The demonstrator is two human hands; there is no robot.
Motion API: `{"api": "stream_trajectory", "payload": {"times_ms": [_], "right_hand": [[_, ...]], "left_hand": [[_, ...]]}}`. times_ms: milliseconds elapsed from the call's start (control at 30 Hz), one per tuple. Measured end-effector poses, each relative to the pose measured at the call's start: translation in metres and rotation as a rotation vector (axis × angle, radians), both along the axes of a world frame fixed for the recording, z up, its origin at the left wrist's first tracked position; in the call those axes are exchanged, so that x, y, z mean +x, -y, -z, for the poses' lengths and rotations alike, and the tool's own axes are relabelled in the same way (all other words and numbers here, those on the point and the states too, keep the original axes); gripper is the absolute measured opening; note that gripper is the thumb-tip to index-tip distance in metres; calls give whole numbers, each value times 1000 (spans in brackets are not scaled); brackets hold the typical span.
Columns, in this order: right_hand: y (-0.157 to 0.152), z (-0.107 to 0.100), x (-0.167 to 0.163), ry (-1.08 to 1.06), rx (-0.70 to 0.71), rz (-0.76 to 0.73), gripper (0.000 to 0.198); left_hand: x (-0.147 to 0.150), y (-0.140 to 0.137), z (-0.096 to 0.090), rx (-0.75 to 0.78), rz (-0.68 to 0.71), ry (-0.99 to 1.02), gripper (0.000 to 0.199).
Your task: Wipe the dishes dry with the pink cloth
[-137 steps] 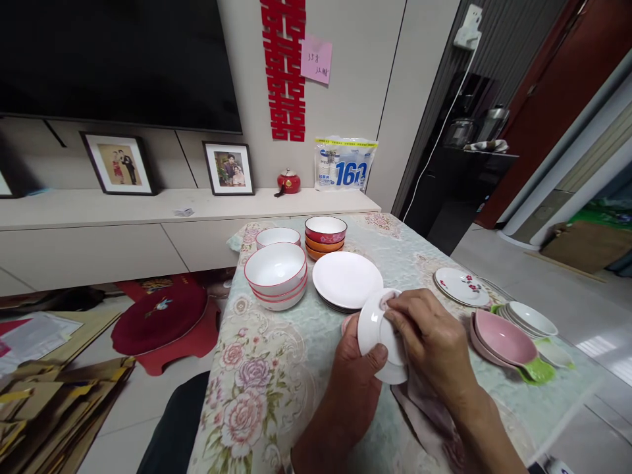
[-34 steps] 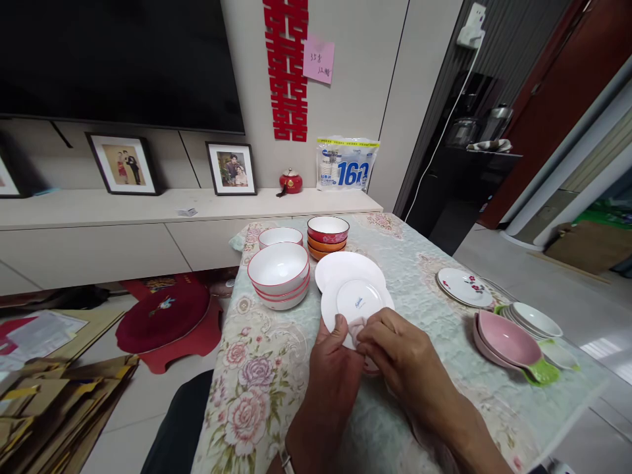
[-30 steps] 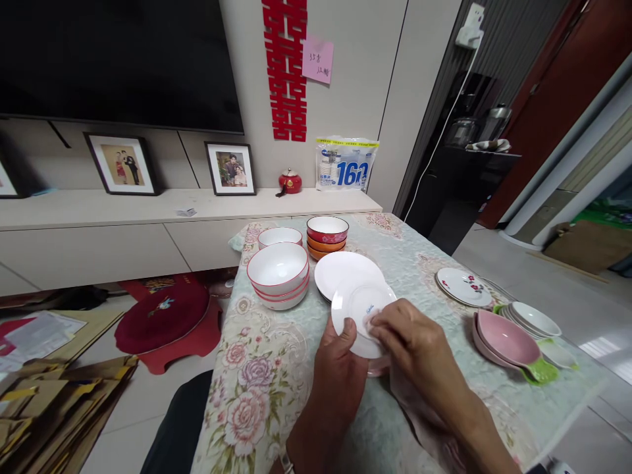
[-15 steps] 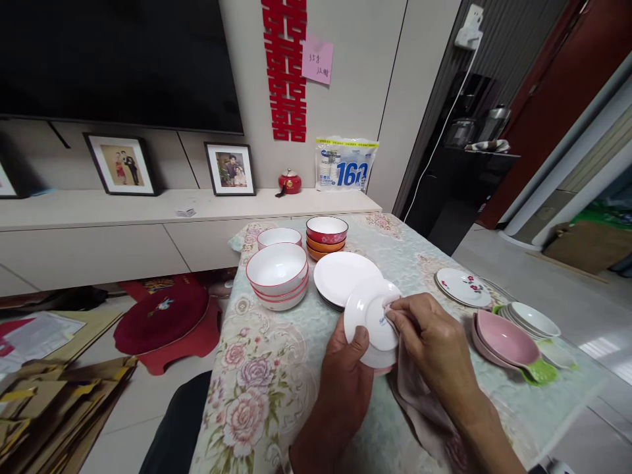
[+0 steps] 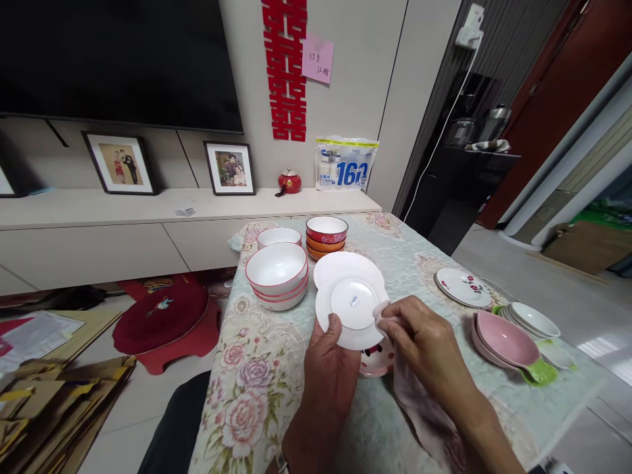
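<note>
A small white plate (image 5: 349,306), its underside with a blue mark facing me, is gripped at the lower left rim by my left hand (image 5: 332,359). My right hand (image 5: 419,336) pinches a pale pink cloth (image 5: 417,401) against the plate's right rim, and the rest of the cloth hangs down to the table. Below the held plate, a dish with a red and pink pattern (image 5: 379,361) shows in part. Just behind it lies a larger white plate (image 5: 345,266), partly covered from view by the held one.
White bowls with red rims (image 5: 277,270) stand stacked at the left, red and orange bowls (image 5: 326,230) behind. On the right are flowered plates (image 5: 463,287), pink leaf-shaped bowls (image 5: 507,337) and small white bowls (image 5: 536,320). A red stool (image 5: 168,316) stands left of the table.
My left hand has shifted the small plate left and turned its underside more toward me. The cloth has moved to the right rim, and the patterned dish below shows more.
</note>
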State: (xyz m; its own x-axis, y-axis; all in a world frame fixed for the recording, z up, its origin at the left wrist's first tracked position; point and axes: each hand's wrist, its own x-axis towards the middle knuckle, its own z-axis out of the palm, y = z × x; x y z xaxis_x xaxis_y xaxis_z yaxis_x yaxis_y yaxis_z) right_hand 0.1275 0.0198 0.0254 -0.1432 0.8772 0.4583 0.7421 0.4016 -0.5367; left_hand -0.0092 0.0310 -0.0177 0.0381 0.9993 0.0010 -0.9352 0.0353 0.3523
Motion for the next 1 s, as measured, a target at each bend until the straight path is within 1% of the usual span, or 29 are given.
{"api": "stream_trajectory", "payload": {"times_ms": [100, 167, 233, 300, 433, 500, 667, 767, 867, 1000], "right_hand": [[7, -1, -11, 64, -62, -129, 12], [10, -3, -14, 100, -76, -177, 13], [9, -3, -11, 99, -90, -159, 13], [4, -2, -1, 78, -91, -96, 11], [-7, 1, 23, 44, 30, 52, 6], [-11, 2, 31, 27, 98, 109, 6], [-13, 1, 33, 20, 202, 220, 9], [-11, -2, 30, 21, 271, 227, 11], [-9, -5, 25, 29, 332, 186, 13], [-4, -6, 14, 50, 362, 116, 17]], "left_hand": [[1, 0, 2, -12, -1, 2, 54], [2, -1, 3, -29, -2, 8, 54], [2, -1, 3, -33, -12, 9, 54], [2, 0, 2, -36, 4, 7, 56], [2, 5, -1, -81, 103, -26, 60], [3, 9, -2, -72, 143, -48, 62], [7, 16, -5, -12, 234, -124, 57], [8, 18, -7, 22, 272, -150, 54], [10, 21, -9, 31, 306, -165, 55], [14, 24, -6, 33, 321, -152, 60]]}}
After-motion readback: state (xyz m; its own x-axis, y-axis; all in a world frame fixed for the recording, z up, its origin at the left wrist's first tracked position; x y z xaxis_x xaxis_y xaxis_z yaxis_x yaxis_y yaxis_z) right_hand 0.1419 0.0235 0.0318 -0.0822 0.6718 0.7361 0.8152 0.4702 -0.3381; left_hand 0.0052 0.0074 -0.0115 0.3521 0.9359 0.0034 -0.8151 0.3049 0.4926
